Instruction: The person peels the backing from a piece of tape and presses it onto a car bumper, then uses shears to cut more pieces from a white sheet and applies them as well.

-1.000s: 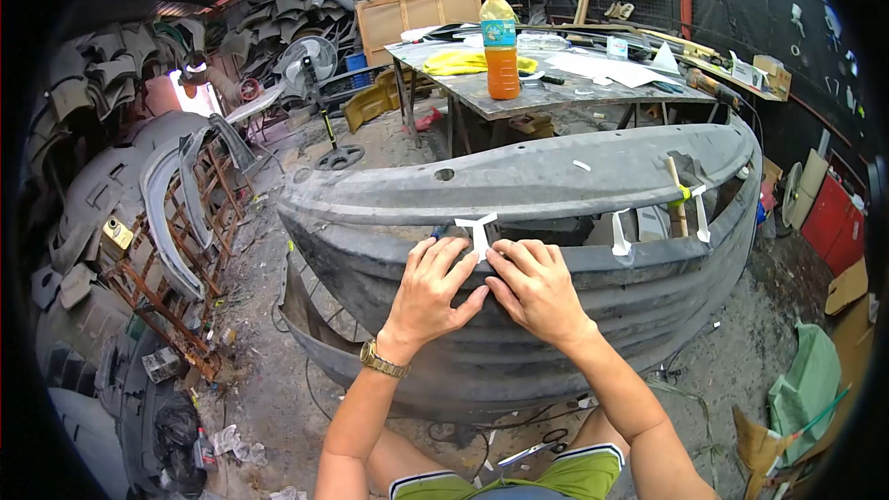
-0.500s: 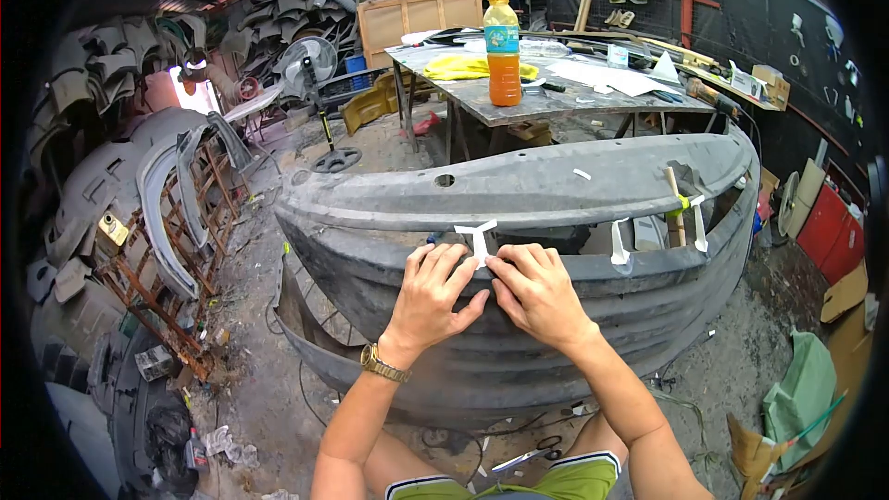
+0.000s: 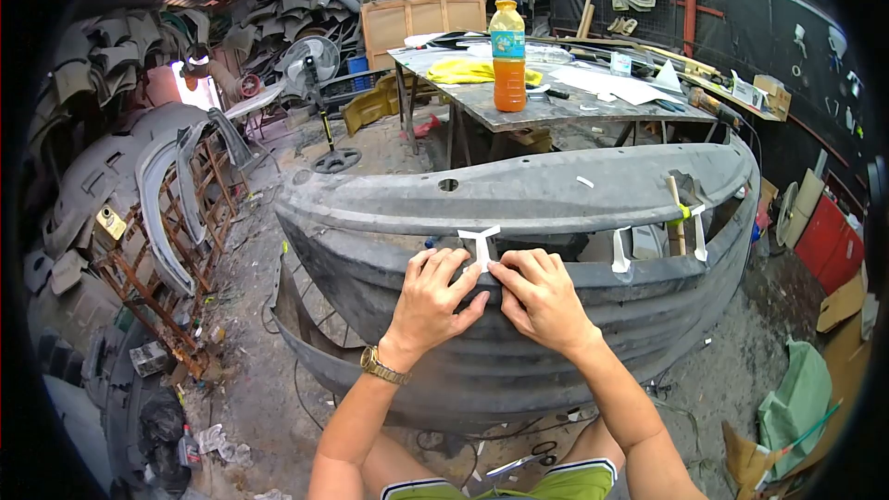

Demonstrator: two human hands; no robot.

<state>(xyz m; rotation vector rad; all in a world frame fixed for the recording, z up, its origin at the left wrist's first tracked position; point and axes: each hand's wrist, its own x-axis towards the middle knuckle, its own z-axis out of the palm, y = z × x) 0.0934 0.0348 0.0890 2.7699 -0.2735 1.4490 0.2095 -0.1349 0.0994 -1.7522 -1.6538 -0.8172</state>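
A large grey moulded shell, like a car bumper (image 3: 648,333), spans the middle of the view, with a long gap between its upper and lower parts. Across that gap stands a white Y-shaped strip (image 3: 480,246), its forked end on the upper part and its stem on the lower edge. My left hand (image 3: 431,301), a watch on its wrist, curls its fingers over the lower edge, index tip at the stem's left. My right hand (image 3: 542,292) presses bent fingers at the stem's right. The stem's lowest end is partly hidden by the fingertips.
Two more white strips (image 3: 621,250) bridge the gap at right, near a wooden stick (image 3: 675,222). Scissors (image 3: 523,461) lie on the floor between my legs. Behind, a table (image 3: 463,102) carries an orange drink bottle (image 3: 508,56) and yellow cloth. A fan (image 3: 308,65) stands at back left.
The view has shifted slightly. My hands stay at the strip's lower end, with only small finger movement; the right fingertips sit closer against the stem.
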